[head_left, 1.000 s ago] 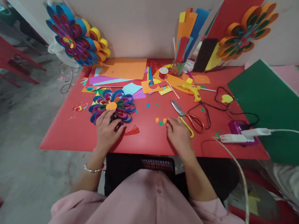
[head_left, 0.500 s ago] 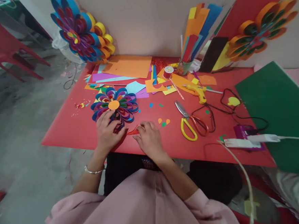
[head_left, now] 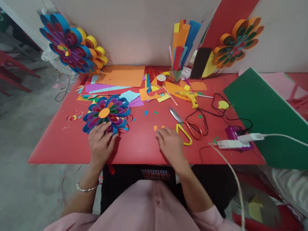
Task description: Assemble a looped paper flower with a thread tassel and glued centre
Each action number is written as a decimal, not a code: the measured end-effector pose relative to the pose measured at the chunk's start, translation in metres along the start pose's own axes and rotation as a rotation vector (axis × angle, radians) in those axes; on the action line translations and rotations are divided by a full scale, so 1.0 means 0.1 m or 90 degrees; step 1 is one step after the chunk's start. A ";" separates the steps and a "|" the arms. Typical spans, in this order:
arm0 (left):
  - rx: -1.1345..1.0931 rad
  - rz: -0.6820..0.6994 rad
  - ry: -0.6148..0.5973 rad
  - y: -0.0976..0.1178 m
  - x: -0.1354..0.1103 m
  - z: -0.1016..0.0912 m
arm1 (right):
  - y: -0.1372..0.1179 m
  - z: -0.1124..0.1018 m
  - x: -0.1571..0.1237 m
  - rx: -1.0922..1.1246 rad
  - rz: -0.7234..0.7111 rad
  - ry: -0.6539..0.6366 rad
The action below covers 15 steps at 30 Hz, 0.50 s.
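Note:
A paper flower [head_left: 104,113] of looped blue, purple, red and green strips, with an orange disc at its centre, lies on the red table. My left hand [head_left: 100,145] grips its lower petals, fingers on top and thumb at the side. Further right, my right hand [head_left: 171,146] rests low on the table holding nothing I can see. Its fingertips touch or partly cover a tiny green paper piece, beside small orange paper cutouts [head_left: 155,128]. Scissors [head_left: 185,126] with one yellow and one red handle lie right beside this hand. A red scrap [head_left: 112,169] shows below the table edge.
Coloured paper sheets [head_left: 122,74] and a thread spool [head_left: 161,79] lie along the back. A yellow glue gun [head_left: 189,97] trails its black cord to a purple power strip [head_left: 234,135]. A green board [head_left: 270,116] stands at right. Paper strips fill a cup [head_left: 175,76].
My right hand has moved right from the red strip beside the flower to the small paper cutouts. The red strip has left the tabletop. My left hand stays at the flower; the view has shifted.

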<state>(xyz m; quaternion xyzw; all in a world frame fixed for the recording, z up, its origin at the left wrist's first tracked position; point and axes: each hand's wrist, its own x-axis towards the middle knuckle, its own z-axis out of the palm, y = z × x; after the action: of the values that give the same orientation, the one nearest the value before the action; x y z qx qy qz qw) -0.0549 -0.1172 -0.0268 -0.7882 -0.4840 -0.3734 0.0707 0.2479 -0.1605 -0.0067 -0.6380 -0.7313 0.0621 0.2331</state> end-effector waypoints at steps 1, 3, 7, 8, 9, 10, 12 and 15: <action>-0.010 0.006 0.034 0.02 0.00 -0.01 | 0.15 -0.05 0.04 -0.041 0.050 0.034; -0.020 0.014 0.088 0.07 0.01 -0.02 | 0.38 -0.15 0.08 -0.096 0.100 0.095; -0.010 -0.010 0.115 0.20 0.02 0.05 | 0.52 -0.14 0.06 -0.071 0.113 0.109; -0.010 -0.014 0.111 0.23 0.02 0.08 | 0.50 -0.08 0.07 -0.044 0.102 0.089; -0.013 -0.012 0.110 0.26 0.02 0.10 | 0.46 0.00 0.08 -0.021 0.088 0.067; -0.017 -0.008 0.112 0.28 0.03 0.12 | 0.40 0.08 0.09 -0.006 0.070 0.046; -0.027 0.004 0.116 0.35 0.03 0.14 | 0.27 0.24 0.11 -0.007 0.026 0.011; -0.030 0.022 0.106 0.50 0.02 0.16 | 0.11 0.41 0.02 -0.017 -0.033 -0.038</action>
<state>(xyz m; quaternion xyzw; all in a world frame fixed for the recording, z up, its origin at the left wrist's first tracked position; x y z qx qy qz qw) -0.0056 -0.1340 -0.0244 -0.7640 -0.4539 -0.4479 0.0987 0.2405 -0.1483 -0.0465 -0.6194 -0.7552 0.0655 0.2041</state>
